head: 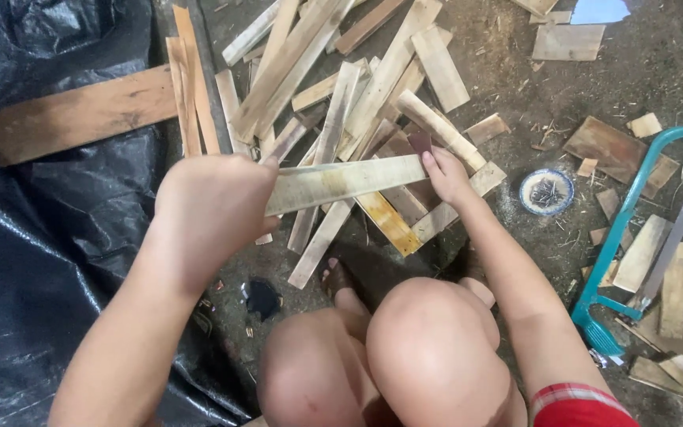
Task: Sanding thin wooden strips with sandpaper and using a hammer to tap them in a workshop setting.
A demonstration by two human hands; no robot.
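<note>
Both hands grip one pale wooden slat (347, 182), held level above a pile of wood offcuts (357, 87): left hand (213, 207) clenched on its L end, right hand (446, 175) w/ fingers closed on the R end. Small bowl of nails (546, 192) near R, blue-framed hacksaw (642, 229) further R.

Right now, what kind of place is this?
Likely an informal woodworking spot on a dirt floor. Both hands, left hand and right hand, hold a wooden slat over a pile of offcut slats; a teal-framed bow saw and a small dish of nails lie nearby.
</note>
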